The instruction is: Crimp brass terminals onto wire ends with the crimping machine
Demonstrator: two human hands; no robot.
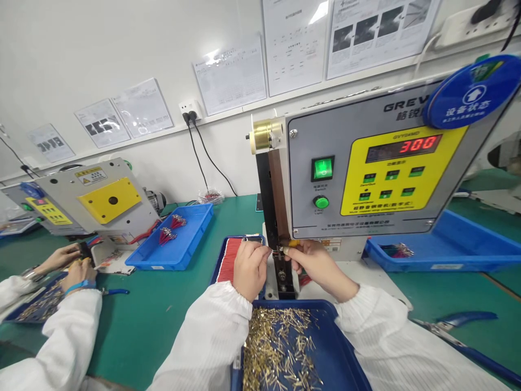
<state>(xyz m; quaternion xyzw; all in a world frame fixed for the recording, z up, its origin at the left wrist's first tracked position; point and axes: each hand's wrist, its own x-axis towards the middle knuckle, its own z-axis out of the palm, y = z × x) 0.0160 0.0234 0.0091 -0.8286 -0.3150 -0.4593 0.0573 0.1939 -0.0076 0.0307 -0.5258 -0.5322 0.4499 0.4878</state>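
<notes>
My left hand (pixel 250 270) and my right hand (pixel 315 265) meet at the narrow head of an ultrasonic wire welding machine (pixel 376 163). The left fingers pinch a thin red wire (pixel 273 252) at the machine's jaw. My right fingers appear to pinch a small brass terminal (pixel 285 250) against that wire, though the fingers partly hide it. Below my left hand, a blue tray (pixel 236 255) holds a bundle of red wires. Nearest my body, a blue tray (pixel 337 347) holds many loose brass terminals (pixel 280 347).
The machine's display reads 300. A blue tray (pixel 443 244) with a small wire bundle stands to the right, and blue-handled pliers (pixel 459 321) lie at the right. To the left, a co-worker's hands (pixel 69 266) work at another machine (pixel 97 195), beside a blue tray (pixel 169 239).
</notes>
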